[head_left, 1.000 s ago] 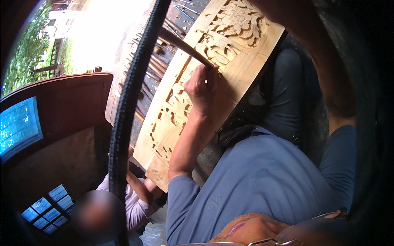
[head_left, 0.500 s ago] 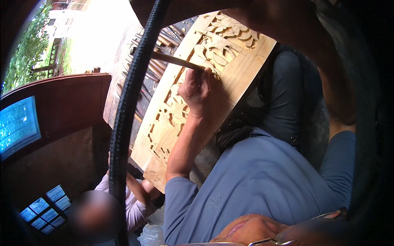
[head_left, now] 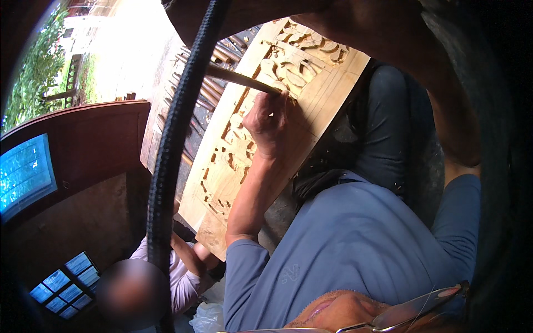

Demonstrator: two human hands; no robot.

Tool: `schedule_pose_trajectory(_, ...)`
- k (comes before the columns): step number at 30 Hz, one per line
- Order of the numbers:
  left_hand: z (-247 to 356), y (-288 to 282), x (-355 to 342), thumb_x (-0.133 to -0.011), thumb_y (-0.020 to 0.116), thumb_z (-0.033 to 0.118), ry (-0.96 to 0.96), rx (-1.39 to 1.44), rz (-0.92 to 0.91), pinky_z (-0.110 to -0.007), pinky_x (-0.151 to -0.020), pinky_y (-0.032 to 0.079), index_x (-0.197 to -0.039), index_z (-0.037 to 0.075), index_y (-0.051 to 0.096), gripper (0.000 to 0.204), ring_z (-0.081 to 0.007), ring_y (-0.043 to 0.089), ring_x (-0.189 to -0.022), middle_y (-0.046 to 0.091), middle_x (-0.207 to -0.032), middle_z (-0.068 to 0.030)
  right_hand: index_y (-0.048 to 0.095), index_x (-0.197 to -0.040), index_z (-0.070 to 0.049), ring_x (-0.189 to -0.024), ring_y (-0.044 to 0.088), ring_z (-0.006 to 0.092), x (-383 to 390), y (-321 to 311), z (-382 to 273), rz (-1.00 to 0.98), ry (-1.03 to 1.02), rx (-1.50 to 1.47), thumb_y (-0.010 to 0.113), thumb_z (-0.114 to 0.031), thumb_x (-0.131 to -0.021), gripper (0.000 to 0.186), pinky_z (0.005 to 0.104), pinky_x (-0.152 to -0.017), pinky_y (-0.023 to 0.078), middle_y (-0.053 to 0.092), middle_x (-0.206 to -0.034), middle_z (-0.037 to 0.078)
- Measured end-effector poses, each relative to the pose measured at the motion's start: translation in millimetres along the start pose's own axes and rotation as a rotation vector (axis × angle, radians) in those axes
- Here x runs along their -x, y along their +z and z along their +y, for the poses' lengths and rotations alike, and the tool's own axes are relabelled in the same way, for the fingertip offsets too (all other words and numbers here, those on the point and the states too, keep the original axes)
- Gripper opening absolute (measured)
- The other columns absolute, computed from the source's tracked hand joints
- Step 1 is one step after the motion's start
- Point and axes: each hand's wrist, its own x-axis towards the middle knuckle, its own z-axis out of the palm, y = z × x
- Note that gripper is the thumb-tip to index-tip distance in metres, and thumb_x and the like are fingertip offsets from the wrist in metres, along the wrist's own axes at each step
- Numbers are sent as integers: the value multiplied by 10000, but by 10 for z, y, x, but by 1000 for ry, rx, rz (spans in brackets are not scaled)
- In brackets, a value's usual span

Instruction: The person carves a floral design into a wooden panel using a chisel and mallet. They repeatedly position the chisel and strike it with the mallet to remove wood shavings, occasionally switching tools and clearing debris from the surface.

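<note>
A long, pale carved wooden panel (head_left: 327,108) lies slantwise before me, with leaf and flower relief cut into it. My left hand (head_left: 266,119) is closed round the lower end of a dark, slender carving chisel (head_left: 244,79), its fist resting on the panel beside the carved leaves. The chisel's shaft slants up to the left and passes behind a black braided cable. Its cutting tip is hidden by my fingers or too small to make out. My right arm (head_left: 438,83) arches in deep shadow across the top, over the panel's far end. Its fingers cannot be made out.
Several chisels with wooden handles (head_left: 208,91) lie in a row along the panel's left side. The black braided cable (head_left: 176,116) hangs across the view. A person in a pale shirt (head_left: 186,286) sits at lower left, near a white plastic bag (head_left: 208,317).
My right arm's dark outline at the top has shifted slightly left and down. The left hand and chisel stay nearly in place on the panel.
</note>
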Motion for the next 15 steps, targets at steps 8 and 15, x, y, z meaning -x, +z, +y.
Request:
schedule_pose_trajectory(8, 230, -1, -156, -899, 830, 17, 186, -107, -44, -347, -619, 570, -1029, 39, 743, 158, -253, 745, -684, 750, -835, -130, 642, -1420, -41, -1032, 798, 247, -83, -56, 18, 75, 179, -182, 754, 61, -858, 582, 362, -899, 678, 793, -1127, 162)
schedule_pose_trajectory(15, 199, 36, -206, -902, 834, 55, 238, -121, -63, -370, -618, 577, -1062, 49, 755, 179, -285, 749, -696, 766, -869, -141, 691, -1370, -49, -1024, 800, 265, -77, -150, 69, -30, 26, 71, 760, 37, -833, 548, 407, -922, 658, 807, -1125, 146)
